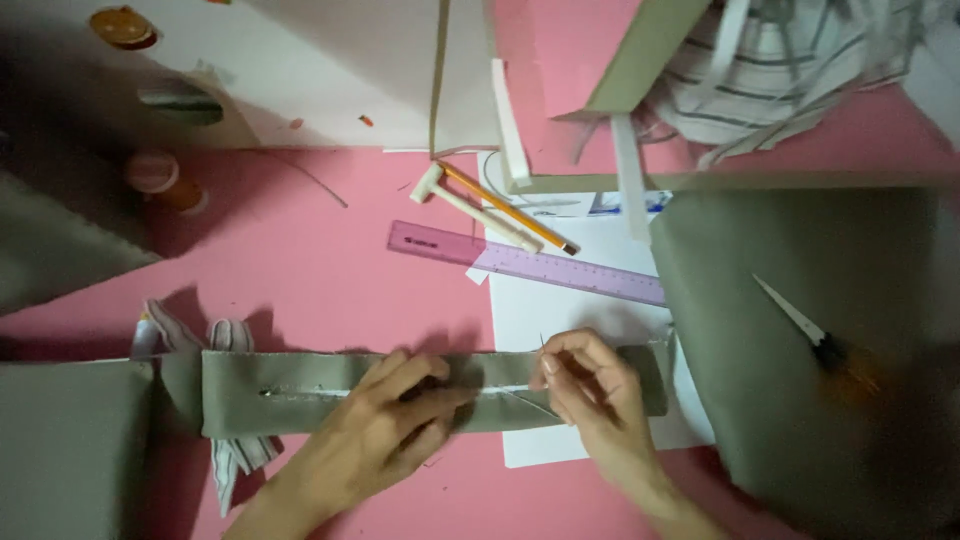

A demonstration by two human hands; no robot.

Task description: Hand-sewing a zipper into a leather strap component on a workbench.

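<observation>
At the far left, a small orange-capped bottle (165, 182) lies on the pink tabletop (330, 270), with a fold of grey-green cloth (60, 245) beside it. Nearer, a second slab of grey-green fabric (70, 440) fills the near-left corner.

A long grey-green fabric strip (300, 390) runs left to right across the near part of the tabletop, with a line of pale stitching along its middle. A striped white fabric piece (235, 455) shows from under its left end.

The left hand (385, 425) lies flat on the middle of the strip, fingers spread forward and pressing the cloth down; this grip holds nothing closed. Just to its right, the right hand (590, 385) rests over the strip's right portion, its thumb and forefinger pressed together on a thin metal needle (541, 345), whose tip stands up above the fingertips. The strip's right end lies over a white paper sheet (570, 320).

Farther off, a translucent purple plastic ruler (520, 262) lies slantwise, partly on the paper. Beyond it lie an orange pencil (505, 207) and a white T-shaped tool (470, 208), close together.

At the right, a large grey-green fabric panel (800, 340) covers the tabletop, with a white-bladed, dark-handled tool (800, 322) lying on it. At the far right, cardboard pieces (650, 50) and striped white fabric (780, 70) are heaped.
</observation>
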